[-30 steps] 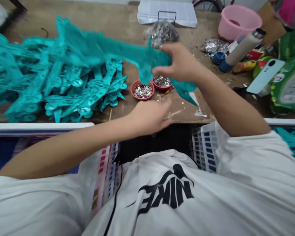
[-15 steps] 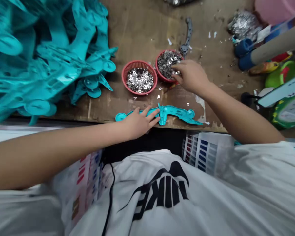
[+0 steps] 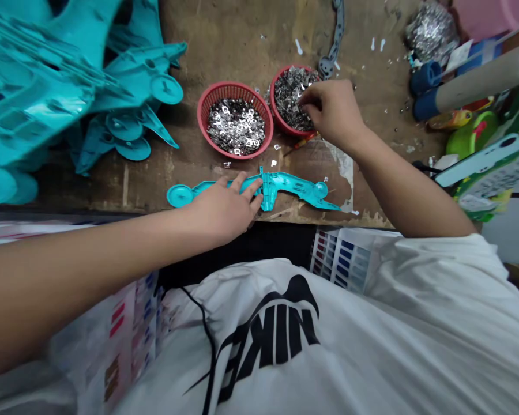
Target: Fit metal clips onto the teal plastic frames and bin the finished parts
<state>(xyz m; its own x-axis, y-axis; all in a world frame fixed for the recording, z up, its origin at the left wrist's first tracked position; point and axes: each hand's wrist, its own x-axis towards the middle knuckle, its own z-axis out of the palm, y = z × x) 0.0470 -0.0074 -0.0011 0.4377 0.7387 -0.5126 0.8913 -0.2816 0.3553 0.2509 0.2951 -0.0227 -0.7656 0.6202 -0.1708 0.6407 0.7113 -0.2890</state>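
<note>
Standing beside the person, one sees first the wooden table, brown and scratched, which carries everything. On its left part lies a big heap of turquoise plastic parts, piled one over another. At the right edge there are a cardboard tube with a blue cap, a green bag and a light blue phone leaning near each other.

Close to the front edge of the table lies one long turquoise plastic part, flat, with a round disc at its left end. The left hand rests on top of it, palm down, the fingers spread flat and pressing the middle of the part; they are not closed around it.

Behind this part stand two red baskets just beside each other. The left basket is full of small shiny metal pieces. The right hand is over the right basket, its fingers bent together and pinching into the metal pieces; if they hold one, I cannot tell.

A grey plastic part lies behind the right basket, and a few metal pieces are scattered around.
</note>
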